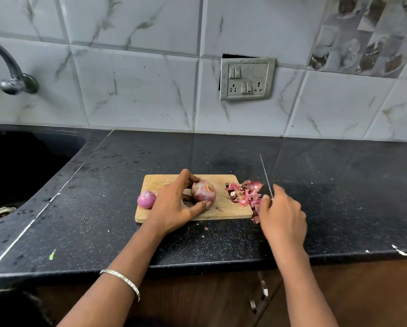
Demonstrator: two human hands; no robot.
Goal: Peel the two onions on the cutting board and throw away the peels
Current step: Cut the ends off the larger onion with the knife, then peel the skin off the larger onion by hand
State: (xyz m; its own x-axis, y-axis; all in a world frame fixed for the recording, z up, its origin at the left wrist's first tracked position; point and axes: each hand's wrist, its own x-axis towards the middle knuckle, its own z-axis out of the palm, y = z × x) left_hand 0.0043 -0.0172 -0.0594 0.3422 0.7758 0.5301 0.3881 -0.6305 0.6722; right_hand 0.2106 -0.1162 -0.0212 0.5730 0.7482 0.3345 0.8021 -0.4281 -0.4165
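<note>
Dark speckled counter (98, 208) under a grey marbled tile wall, wooden cutting board (223, 210) near the front edge. Left hand (176, 206) lies across the board, thumb in front and fingers behind, curled round the big onion (203, 190) to pin it so it can't roll. Brownish end faces up and the dry papery skin looks mostly on, so this one is the job in hand.

Right hand (281, 215) sits off the board's right end, fingers closed round a knife (266, 175). Handle is hidden in the fist, thin blade points away toward the wall, well clear of the left fingers; hand slightly blurred. Probably there to trim or lift skin while the other hand steadies.

Peels (245, 195) are heaped on and over the board's right end, touching the right hand, with a few scraps on the counter in front. Likely pushed aside to keep the middle free, not binned yet.

Small onion (146, 199) at the board's left edge, just left of the left hand, is shiny and bare. It looks done and parked out of the way.

Roughly halfway by this read: one peeled, one to go, then peels out; no bin in view.

Further out: sink (21, 166) and tap (14, 74) at left, switch panel (247, 79) on the wall, bangle (121, 280) on the left forearm
</note>
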